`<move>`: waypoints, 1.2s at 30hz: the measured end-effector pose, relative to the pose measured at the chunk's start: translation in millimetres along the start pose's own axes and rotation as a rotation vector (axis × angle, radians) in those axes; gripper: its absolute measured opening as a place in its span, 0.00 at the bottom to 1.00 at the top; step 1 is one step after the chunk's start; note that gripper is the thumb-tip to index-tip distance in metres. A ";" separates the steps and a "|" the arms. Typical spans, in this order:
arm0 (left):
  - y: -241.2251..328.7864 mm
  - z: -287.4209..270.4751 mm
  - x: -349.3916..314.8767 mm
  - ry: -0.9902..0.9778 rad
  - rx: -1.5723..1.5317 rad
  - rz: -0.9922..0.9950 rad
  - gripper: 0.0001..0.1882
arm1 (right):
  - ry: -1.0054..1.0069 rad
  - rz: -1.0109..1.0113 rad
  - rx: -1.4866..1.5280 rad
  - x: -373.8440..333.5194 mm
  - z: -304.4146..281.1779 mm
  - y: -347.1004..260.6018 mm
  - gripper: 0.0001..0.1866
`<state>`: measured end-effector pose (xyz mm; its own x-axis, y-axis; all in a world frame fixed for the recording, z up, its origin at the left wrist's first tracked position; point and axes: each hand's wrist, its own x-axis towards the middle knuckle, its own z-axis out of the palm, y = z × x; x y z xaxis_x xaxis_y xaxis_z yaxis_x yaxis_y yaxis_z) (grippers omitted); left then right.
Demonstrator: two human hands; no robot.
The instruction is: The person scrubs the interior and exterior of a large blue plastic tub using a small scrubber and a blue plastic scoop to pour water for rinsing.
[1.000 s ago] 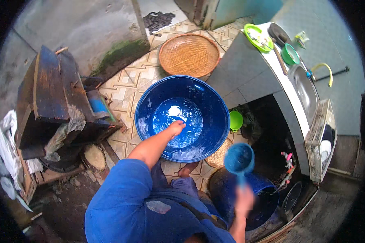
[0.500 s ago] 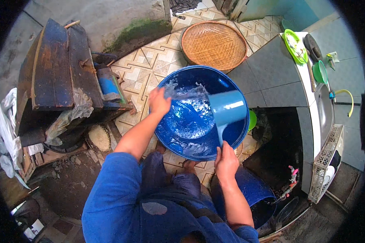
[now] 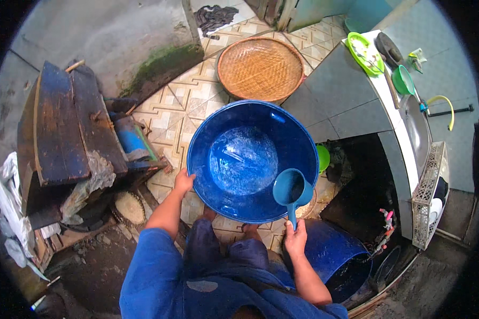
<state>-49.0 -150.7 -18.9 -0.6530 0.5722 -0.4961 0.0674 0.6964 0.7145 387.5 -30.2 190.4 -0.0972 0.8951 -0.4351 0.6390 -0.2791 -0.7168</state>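
A large round blue plastic tub [image 3: 203, 175] stands before me on the tiled floor, wet inside with a whitish film over its bottom. My left hand [image 3: 183, 182] is closed on the left part of its rim. My right hand [image 3: 296, 237] grips the handle of a blue-grey water dipper [image 3: 291, 187]. The dipper hangs over the tub's near right rim, its open mouth facing up toward me, with no water visible in it. Some of my left fingers are hidden behind the rim.
A round woven bamboo tray [image 3: 261, 69] lies beyond the tub. Dark wooden boards [image 3: 64, 125] stand to the left. At right, a tiled counter [image 3: 351, 95] carries a green plate [image 3: 364, 53] and a sink [image 3: 415, 125]. A blue drum [image 3: 330, 252] is beside my right arm.
The dipper has gone from pouring water over the tub to a more upright pose nearer me. My left hand has left the water stream and taken hold of the tub's left rim.
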 end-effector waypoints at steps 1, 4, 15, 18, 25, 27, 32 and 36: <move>31.5 31.9 -14.1 -0.066 0.012 -0.124 0.09 | 0.048 0.038 0.003 -0.5 -11.5 5.7 0.09; 54.2 23.0 -33.9 -0.004 -0.192 -0.023 0.02 | 0.033 0.027 0.040 -4.7 -1.7 -5.8 0.10; 307.0 57.4 -85.8 0.113 0.111 0.295 0.19 | 0.013 -0.122 0.104 46.4 55.7 -29.6 0.15; 311.2 79.7 -87.0 -0.067 -0.155 0.250 0.15 | 0.125 -0.206 0.207 66.7 75.4 -40.8 0.13; 193.5 -9.6 -35.4 0.466 0.295 0.374 0.18 | 0.445 -0.058 0.371 161.9 94.5 2.2 0.12; 106.0 -48.8 -11.4 0.658 0.363 0.154 0.27 | 0.512 -0.062 0.250 194.9 99.5 23.7 0.12; 26.4 -67.5 18.8 0.606 0.111 -0.268 0.42 | 0.592 -0.074 0.156 276.4 98.2 84.7 0.13; 20.5 -62.1 48.3 0.331 -0.221 -0.261 0.41 | 0.621 -0.086 0.158 297.0 104.4 94.8 0.16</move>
<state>-126.0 -135.7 2.5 -0.8344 0.1970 -0.5148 -0.2696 0.6687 0.6929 339.5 172.9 -63.7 0.3474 0.9377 -0.0101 0.5237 -0.2029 -0.8274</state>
